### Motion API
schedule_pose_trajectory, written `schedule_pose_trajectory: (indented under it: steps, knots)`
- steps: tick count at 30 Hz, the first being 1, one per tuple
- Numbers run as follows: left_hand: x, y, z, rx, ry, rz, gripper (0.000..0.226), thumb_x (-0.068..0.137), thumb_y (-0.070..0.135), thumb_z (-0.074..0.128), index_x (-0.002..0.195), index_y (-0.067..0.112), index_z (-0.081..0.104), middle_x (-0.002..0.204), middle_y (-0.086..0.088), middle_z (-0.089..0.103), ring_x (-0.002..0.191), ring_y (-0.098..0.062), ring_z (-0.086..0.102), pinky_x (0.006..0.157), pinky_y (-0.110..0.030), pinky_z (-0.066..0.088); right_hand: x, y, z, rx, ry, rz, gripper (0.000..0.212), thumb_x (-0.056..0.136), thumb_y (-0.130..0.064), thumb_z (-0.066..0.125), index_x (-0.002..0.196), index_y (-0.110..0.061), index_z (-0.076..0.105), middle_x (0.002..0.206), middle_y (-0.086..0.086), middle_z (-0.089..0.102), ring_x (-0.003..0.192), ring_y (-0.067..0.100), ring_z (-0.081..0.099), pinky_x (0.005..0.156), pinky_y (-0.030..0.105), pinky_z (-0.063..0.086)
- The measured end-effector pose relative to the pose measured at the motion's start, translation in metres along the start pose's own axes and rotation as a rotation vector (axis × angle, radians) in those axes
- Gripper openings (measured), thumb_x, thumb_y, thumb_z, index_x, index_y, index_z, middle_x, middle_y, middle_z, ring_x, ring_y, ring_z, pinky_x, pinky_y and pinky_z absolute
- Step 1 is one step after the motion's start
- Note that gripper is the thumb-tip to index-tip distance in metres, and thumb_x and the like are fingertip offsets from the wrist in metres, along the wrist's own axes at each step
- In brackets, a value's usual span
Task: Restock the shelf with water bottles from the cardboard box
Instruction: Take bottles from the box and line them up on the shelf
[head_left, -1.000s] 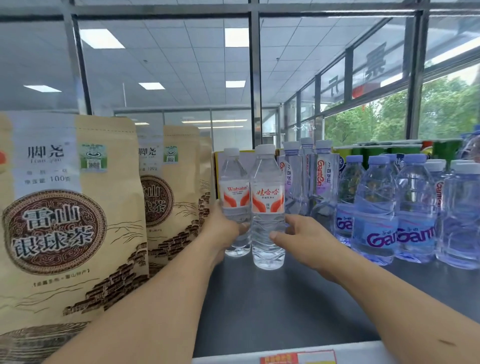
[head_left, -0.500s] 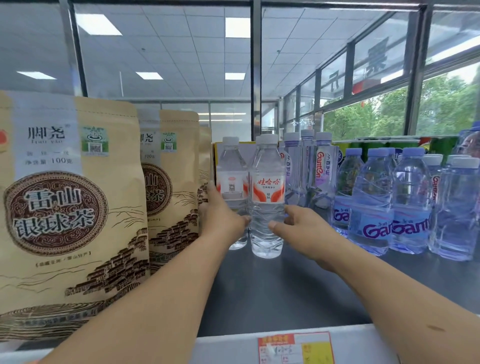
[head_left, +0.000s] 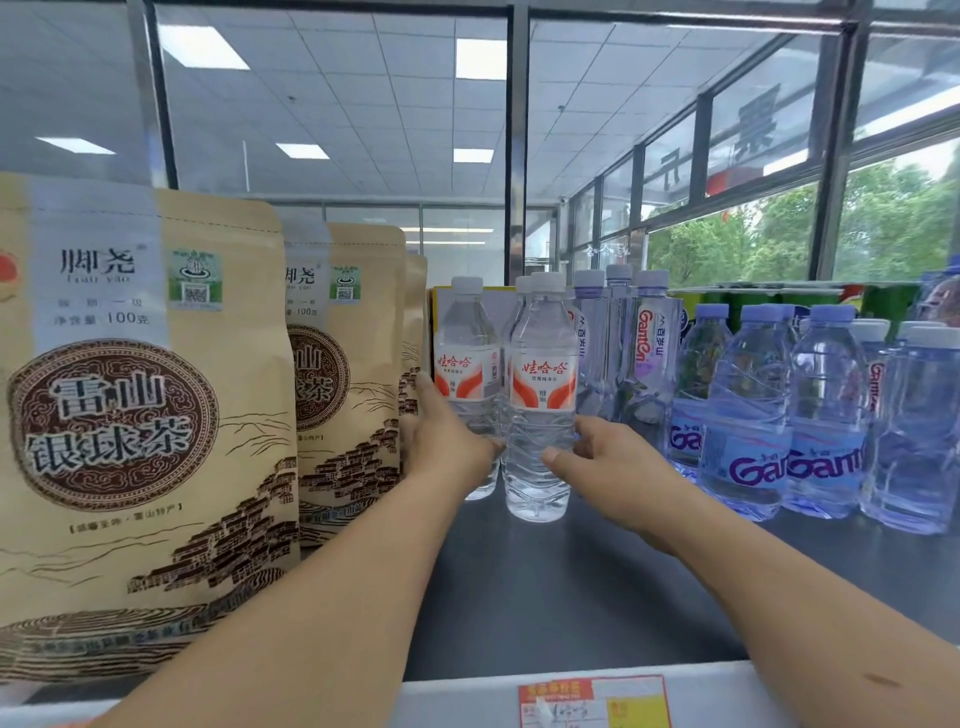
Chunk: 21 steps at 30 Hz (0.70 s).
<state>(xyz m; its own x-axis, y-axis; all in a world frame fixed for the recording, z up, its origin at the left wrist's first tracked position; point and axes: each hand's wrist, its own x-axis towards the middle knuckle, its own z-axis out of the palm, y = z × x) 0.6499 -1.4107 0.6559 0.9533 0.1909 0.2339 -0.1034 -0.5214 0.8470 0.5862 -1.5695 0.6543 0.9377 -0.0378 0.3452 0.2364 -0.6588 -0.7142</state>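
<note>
Dark shelf (head_left: 571, 597): left hand (head_left: 447, 447) clasps the rear clear plastic red-labelled water bottle (head_left: 465, 338); right hand (head_left: 608, 457) grips the front twin bottle (head_left: 543, 374). Full, thin-walled: probably heavy, dentable; hold the ribbed waist.

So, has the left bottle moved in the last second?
Yes. The left bottle has turned on the spot under the left hand, its label sliding rightward to match that on the right bottle; it stands before the yellow box as before.

Two clear, red-labelled water bottles (head_left: 543, 364) stand upright, side by side, on the dark shelf (head_left: 545, 587).
</note>
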Motion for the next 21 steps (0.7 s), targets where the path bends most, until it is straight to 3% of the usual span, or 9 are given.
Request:
schedule_pose_trajectory:
  steps: [3, 6, 10, 16, 21]
  knots:
    - [0.001, 0.003, 0.002, -0.146, -0.057, -0.03, 0.11, 0.079, 0.018, 0.074, 0.156, 0.038, -0.003, 0.153, -0.014, 0.022, 0.135, -0.037, 0.037, 0.112, -0.052, 0.037, 0.0, 0.0, 0.001, -0.01, -0.003, -0.019, 0.027, 0.092, -0.033, 0.058, 0.118, -0.026, 0.06, 0.101, 0.0, 0.071, 0.095, 0.019, 0.066, 0.091, 0.043, 0.053]
    - [0.003, 0.001, 0.002, -0.27, -0.089, 0.031, 0.096, 0.08, 0.009, 0.064, 0.155, 0.035, 0.01, 0.157, -0.009, 0.033, 0.139, -0.033, 0.039, 0.112, -0.053, 0.038, 0.0, 0.0, 0.001, -0.041, 0.003, -0.012, 0.028, 0.091, -0.036, 0.057, 0.117, -0.025, 0.059, 0.105, 0.006, 0.07, 0.097, 0.022, 0.065, 0.092, 0.045, 0.052]
    - [0.001, -0.007, 0.001, -0.124, -0.047, 0.111, 0.093, 0.088, 0.01, 0.067, 0.155, 0.037, 0.008, 0.151, -0.005, 0.044, 0.13, -0.031, 0.051, 0.105, -0.05, 0.047, 0.0, 0.0, 0.001, -0.062, 0.003, -0.01, 0.028, 0.092, -0.037, 0.057, 0.116, -0.025, 0.059, 0.106, 0.007, 0.07, 0.096, 0.023, 0.065, 0.091, 0.045, 0.052]
    - [-0.001, -0.003, 0.003, 0.002, 0.041, 0.121, 0.066, 0.086, 0.013, 0.065, 0.141, 0.029, 0.033, 0.129, -0.011, 0.054, 0.11, -0.033, 0.059, 0.095, -0.05, 0.053, 0.0, 0.001, 0.001, -0.041, 0.008, -0.026, 0.026, 0.092, -0.036, 0.058, 0.116, -0.027, 0.059, 0.102, -0.001, 0.071, 0.094, 0.016, 0.066, 0.09, 0.043, 0.053]
    - [0.003, -0.003, 0.004, 0.011, 0.029, 0.148, 0.064, 0.087, 0.009, 0.062, 0.142, 0.03, 0.035, 0.128, -0.009, 0.056, 0.109, -0.031, 0.06, 0.094, -0.048, 0.054, 0.0, 0.001, 0.002, -0.042, 0.002, -0.032, 0.022, 0.093, -0.037, 0.057, 0.113, -0.028, 0.059, 0.104, 0.006, 0.07, 0.095, 0.02, 0.066, 0.089, 0.044, 0.054]
